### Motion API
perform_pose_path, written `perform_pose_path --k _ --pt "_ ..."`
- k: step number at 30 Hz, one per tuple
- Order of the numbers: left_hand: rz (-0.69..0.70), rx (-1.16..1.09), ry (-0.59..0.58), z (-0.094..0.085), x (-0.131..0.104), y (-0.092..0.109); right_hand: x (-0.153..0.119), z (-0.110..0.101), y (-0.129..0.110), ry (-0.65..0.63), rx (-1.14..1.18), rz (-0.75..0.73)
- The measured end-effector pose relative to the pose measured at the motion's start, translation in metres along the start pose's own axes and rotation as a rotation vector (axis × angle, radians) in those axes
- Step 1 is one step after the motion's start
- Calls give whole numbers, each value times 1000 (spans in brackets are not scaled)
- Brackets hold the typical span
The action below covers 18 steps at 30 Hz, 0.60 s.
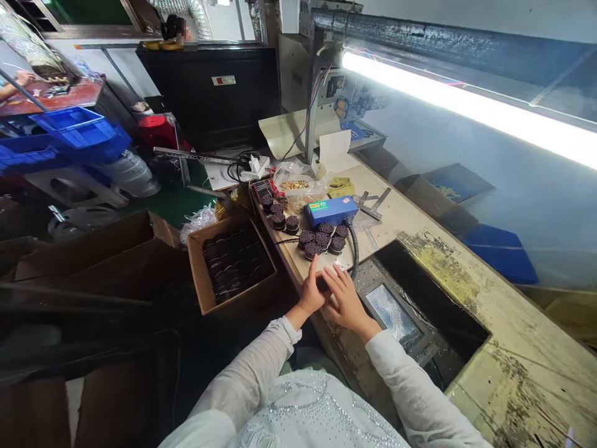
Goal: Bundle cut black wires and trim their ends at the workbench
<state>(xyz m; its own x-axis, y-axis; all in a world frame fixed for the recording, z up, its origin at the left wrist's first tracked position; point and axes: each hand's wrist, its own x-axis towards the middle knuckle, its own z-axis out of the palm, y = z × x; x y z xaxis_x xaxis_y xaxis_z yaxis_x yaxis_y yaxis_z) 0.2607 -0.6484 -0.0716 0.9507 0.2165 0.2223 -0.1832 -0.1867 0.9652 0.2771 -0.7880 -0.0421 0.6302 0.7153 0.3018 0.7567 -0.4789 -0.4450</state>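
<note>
At the bench's near edge my left hand (313, 292) curls around a small dark bundle (321, 283), which is mostly hidden by the fingers; its index finger points up. My right hand (346, 298) closes on the same bundle from the other side, its fingers fairly straight and laid against it. Just beyond my hands stand several round, dark bundles (323, 240) with grainy tops, some with a pale band around them. More such bundles (278, 221) stand farther back on the left. Behind the near group lies a blue box-shaped device (332, 211) with a black corrugated hose (355, 249).
An open cardboard box (198, 274) with rows of dark bundles stands left of the bench (420, 249). A recess in the bench on the right holds a framed glass panel (392, 311). Behind are a clear plastic bag (301, 180) and metal squares (373, 208). A tube lamp (443, 93) hangs overhead.
</note>
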Motion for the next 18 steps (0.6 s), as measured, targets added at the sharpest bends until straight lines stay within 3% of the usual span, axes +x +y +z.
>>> perform_pose_path --k 4,6,10,14,18 --pt "3 39 6 0 4 0 -8 13 7 274 134 244" --pt "-10 8 30 0 6 3 -10 17 7 302 150 336" --pt "-78 -136 98 0 5 12 -5 17 4 195 165 324" --pt "-232 -309 154 4 0 21 8 16 0 91 227 258" --pt "-346 -409 207 9 -5 26 16 15 -2 7 335 298"
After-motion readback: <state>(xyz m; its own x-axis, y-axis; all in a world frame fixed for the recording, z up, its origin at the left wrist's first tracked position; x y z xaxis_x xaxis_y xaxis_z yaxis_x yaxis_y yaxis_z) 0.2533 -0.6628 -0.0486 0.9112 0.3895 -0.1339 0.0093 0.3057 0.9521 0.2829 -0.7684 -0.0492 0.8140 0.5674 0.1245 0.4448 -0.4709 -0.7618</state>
